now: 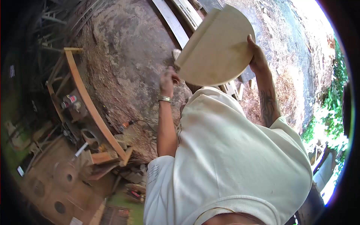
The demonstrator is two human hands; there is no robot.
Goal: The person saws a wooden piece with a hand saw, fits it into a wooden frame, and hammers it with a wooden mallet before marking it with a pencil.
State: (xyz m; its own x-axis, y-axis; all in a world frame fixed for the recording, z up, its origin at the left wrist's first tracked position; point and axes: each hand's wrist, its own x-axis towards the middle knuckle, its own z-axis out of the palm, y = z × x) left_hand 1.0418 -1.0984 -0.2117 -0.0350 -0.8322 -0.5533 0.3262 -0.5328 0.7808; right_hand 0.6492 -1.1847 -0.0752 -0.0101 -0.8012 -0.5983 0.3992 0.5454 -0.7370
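Rounded board (219,47): up before us, above the ground (127,48).
Right hand (258,56): grip pinching the curved edge, likely to leave its face uncovered.
Left hand (168,80): by its corner; grip blurred, we cannot tell.

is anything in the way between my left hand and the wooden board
Nothing visible stands between the left hand and the wooden board. That hand is right beside the board's corner, though whether it touches is unclear. The right hand holds the rounded edge on the opposite side.
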